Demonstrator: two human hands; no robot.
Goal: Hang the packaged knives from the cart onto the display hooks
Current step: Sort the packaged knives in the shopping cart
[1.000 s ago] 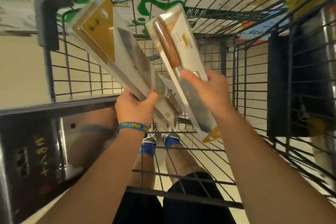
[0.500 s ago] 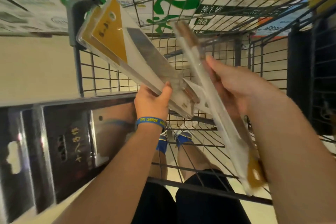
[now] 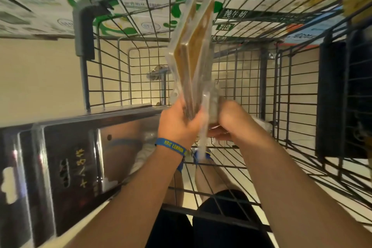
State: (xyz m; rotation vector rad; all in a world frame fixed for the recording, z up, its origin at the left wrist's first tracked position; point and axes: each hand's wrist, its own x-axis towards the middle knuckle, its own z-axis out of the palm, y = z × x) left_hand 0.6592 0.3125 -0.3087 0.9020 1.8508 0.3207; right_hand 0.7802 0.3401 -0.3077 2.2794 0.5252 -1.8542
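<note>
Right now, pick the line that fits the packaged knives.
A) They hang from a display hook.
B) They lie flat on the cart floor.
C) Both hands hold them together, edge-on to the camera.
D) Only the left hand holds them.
C: the left hand and the right hand both grip the near end of the packaged knives, which are bunched edge-on above the wire cart.
</note>
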